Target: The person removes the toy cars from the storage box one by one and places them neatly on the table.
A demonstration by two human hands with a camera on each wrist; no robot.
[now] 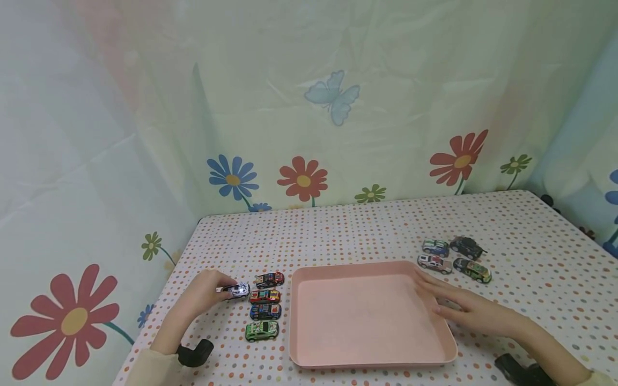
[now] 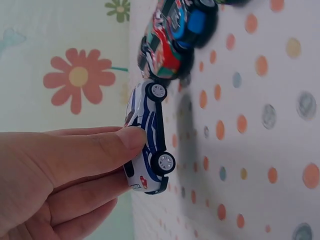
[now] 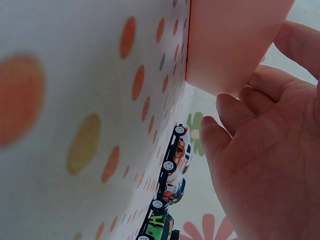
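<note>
My left hand (image 1: pixel 207 291) pinches a white and blue toy car (image 2: pixel 150 137) between thumb and fingers. The left wrist view shows this car just off the table, its shadow apart from its wheels. Close by on its right stand a dark toy car (image 1: pixel 269 280), a red one (image 1: pixel 265 296), a blue one (image 1: pixel 265 311) and a green one (image 1: pixel 262 331). My right hand (image 1: pixel 463 305) rests against the right side of a pink tray (image 1: pixel 372 361), fingers extended along its rim. Nothing lies inside the tray.
Beyond the right hand is another group: a blue-green toy car (image 1: pixel 435 247), a white and red one (image 1: pixel 434 263), a black vehicle (image 1: pixel 467 247) and a dark green one (image 1: pixel 472 270). The dotted table (image 1: pixel 338 230) ends at a flowered curtain (image 1: pixel 386 134).
</note>
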